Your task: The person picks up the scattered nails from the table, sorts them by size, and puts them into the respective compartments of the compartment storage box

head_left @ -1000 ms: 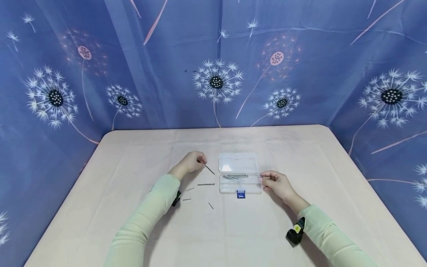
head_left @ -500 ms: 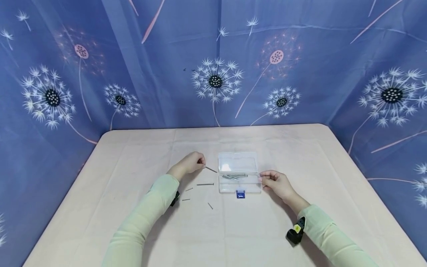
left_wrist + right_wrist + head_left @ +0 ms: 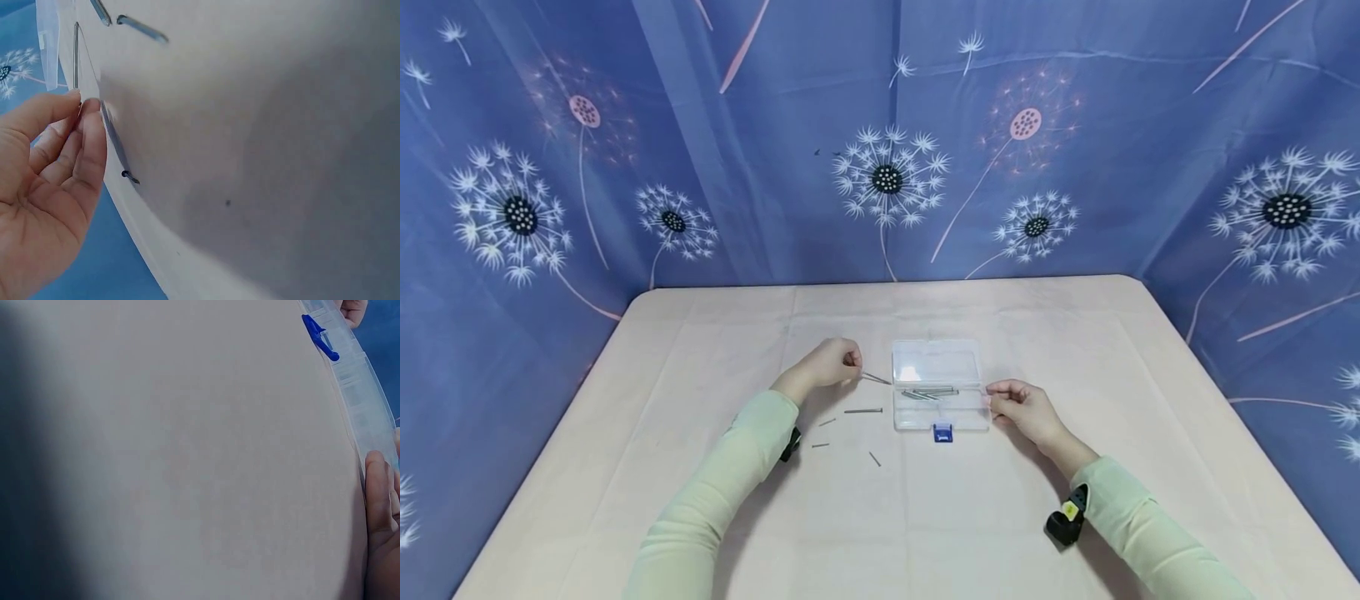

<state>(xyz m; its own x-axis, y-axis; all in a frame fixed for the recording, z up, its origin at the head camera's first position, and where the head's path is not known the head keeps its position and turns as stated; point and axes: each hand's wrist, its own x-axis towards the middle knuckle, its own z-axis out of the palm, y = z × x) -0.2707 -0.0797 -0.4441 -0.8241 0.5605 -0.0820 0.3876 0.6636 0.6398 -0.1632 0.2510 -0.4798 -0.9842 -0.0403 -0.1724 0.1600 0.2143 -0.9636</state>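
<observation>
Between thumb and fingertips my left hand (image 3: 829, 362) pinches a long nail (image 3: 877, 378), whose far end points at the left edge of the clear plastic box (image 3: 955, 421). In the left wrist view the pinched nail (image 3: 76, 56) stands out from the fingertips of that hand (image 3: 56, 162). The box lies with its lid (image 3: 936, 360) raised and several long nails (image 3: 931, 392) inside. At the box's right side my right hand (image 3: 1028, 417) holds the edge, thumb and fingers about it; the right wrist view shows its fingers (image 3: 377, 487) against the box wall (image 3: 369, 412).
Left of the box lie a long nail (image 3: 863, 410) and several short ones, among them one (image 3: 875, 458) nearer the front. The box's blue latch (image 3: 943, 432) sticks out towards the front. Behind the table (image 3: 970, 517) hangs a blue patterned cloth (image 3: 790, 167).
The nail in my left hand has swung from a steep slant to nearly level, its far end moving right to the box's edge. My right hand has stayed at the box.
</observation>
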